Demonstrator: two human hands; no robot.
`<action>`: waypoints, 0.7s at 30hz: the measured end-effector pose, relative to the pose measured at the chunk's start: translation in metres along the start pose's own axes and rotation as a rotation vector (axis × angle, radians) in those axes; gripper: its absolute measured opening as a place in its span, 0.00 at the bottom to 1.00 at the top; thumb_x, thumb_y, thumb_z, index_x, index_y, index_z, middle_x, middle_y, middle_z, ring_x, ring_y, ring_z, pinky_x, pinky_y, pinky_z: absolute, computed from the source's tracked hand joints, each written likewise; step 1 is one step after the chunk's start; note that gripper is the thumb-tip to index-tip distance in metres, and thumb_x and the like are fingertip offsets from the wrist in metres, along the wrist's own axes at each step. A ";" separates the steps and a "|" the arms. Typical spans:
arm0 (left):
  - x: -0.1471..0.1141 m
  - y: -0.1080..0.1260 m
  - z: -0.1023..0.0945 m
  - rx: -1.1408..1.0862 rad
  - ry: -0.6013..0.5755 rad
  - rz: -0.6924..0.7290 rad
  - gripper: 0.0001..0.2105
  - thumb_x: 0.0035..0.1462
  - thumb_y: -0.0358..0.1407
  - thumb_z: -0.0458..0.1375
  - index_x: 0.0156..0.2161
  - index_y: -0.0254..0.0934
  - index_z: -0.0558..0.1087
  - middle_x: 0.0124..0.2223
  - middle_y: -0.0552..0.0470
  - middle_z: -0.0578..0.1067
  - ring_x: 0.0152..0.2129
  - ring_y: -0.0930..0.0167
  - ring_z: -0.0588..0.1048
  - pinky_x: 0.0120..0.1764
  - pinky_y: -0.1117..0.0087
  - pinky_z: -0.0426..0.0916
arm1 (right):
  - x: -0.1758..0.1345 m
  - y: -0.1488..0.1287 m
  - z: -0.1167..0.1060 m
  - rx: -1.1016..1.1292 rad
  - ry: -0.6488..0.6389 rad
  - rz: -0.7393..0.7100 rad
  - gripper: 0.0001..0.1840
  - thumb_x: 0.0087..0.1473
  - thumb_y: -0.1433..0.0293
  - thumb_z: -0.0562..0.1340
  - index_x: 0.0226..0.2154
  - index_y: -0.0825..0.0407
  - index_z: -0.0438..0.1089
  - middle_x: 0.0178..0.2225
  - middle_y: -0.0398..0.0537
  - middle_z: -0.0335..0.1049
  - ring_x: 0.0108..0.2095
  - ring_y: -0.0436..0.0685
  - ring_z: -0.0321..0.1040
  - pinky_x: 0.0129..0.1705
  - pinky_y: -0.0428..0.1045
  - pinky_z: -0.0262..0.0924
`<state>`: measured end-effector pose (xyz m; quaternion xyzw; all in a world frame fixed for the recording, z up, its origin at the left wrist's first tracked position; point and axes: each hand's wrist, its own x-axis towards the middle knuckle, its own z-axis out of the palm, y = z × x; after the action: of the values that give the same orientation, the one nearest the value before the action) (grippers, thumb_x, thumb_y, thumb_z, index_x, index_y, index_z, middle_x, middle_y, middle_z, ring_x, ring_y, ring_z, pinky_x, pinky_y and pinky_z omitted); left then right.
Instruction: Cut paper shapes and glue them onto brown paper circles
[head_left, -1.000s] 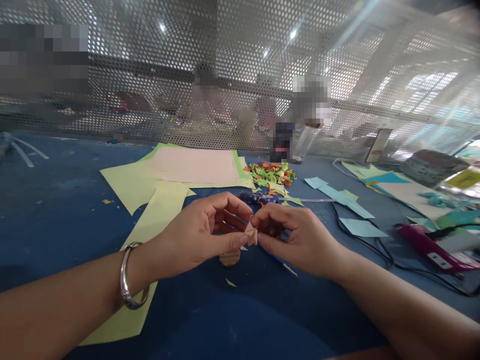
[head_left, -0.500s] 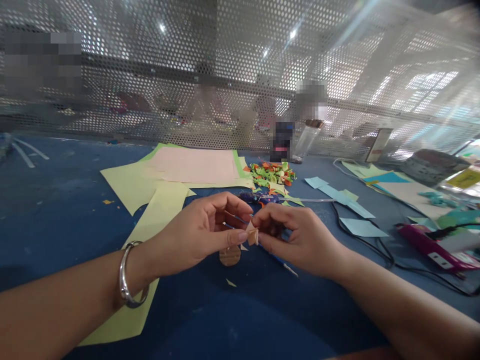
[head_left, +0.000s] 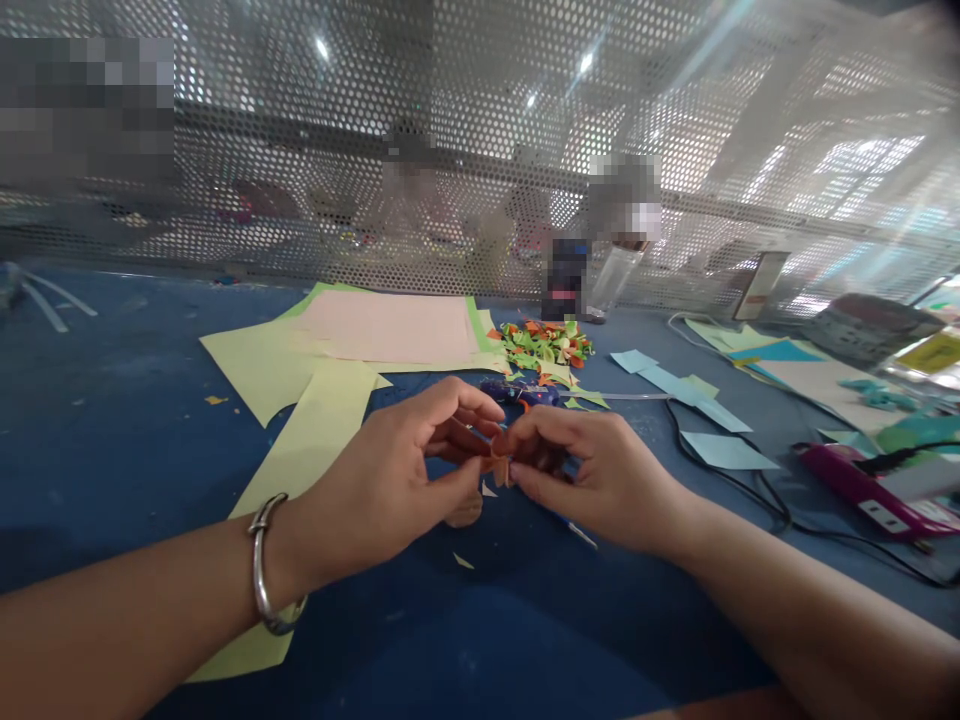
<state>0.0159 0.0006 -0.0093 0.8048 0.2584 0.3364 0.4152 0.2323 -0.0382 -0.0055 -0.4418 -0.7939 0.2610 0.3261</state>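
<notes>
Between my two hands is a small folded piece of peach paper [head_left: 500, 470], pinched by the fingertips of both. My left hand [head_left: 420, 465], with a silver bangle at the wrist, grips its left side between thumb and fingers. On the other side my right hand [head_left: 581, 460] holds it with thumb and index finger. Partly hidden below my left thumb lies a round brown cardboard disc [head_left: 465, 511]. A thin blue stick with a pale tip [head_left: 577, 530] rests under my right hand. Just behind the hands is a dark blue glue gun [head_left: 540, 393].
Pink paper sheets [head_left: 397, 322] and a long yellow strip [head_left: 315, 440] lie at left. Green and orange paper curls [head_left: 544, 343] are heaped behind the glue gun. Light blue papers [head_left: 727, 450], black cable and a magenta power strip [head_left: 862, 490] are at right. A perforated metal screen [head_left: 480, 200] stands behind.
My left hand has shifted slightly, its thumb drawing back to the left. The peach paper has turned a little between the fingers, and the left hand covers more of the cardboard disc.
</notes>
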 end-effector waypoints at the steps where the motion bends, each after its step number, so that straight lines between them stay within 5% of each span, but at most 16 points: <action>1: -0.001 0.001 0.000 0.055 0.018 0.002 0.13 0.59 0.26 0.59 0.47 0.41 0.68 0.43 0.54 0.77 0.38 0.72 0.79 0.43 0.70 0.75 | 0.000 0.000 0.000 0.007 -0.004 -0.001 0.05 0.56 0.73 0.61 0.36 0.54 0.73 0.27 0.40 0.70 0.24 0.46 0.62 0.27 0.43 0.59; 5: -0.003 0.003 -0.003 0.278 0.098 0.090 0.06 0.57 0.25 0.58 0.38 0.39 0.71 0.44 0.51 0.76 0.35 0.72 0.78 0.37 0.70 0.74 | 0.002 -0.002 0.000 0.035 -0.002 0.016 0.07 0.55 0.74 0.60 0.37 0.54 0.73 0.28 0.40 0.71 0.24 0.46 0.62 0.27 0.43 0.58; 10: -0.002 0.006 -0.003 0.406 0.101 0.245 0.08 0.56 0.23 0.58 0.35 0.38 0.75 0.43 0.50 0.77 0.44 0.69 0.76 0.47 0.68 0.71 | 0.003 -0.002 0.001 0.057 -0.004 0.036 0.06 0.55 0.75 0.60 0.36 0.54 0.73 0.29 0.41 0.72 0.24 0.46 0.63 0.28 0.44 0.59; 21: -0.005 0.009 -0.002 0.387 0.029 0.081 0.04 0.58 0.33 0.61 0.39 0.37 0.75 0.39 0.52 0.76 0.36 0.71 0.76 0.42 0.69 0.73 | 0.002 -0.001 0.000 0.023 0.036 -0.004 0.05 0.56 0.74 0.61 0.36 0.54 0.73 0.28 0.41 0.73 0.25 0.46 0.64 0.29 0.43 0.60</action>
<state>0.0126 -0.0072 -0.0024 0.8743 0.2919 0.3084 0.2350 0.2309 -0.0368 -0.0043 -0.4410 -0.7857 0.2614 0.3461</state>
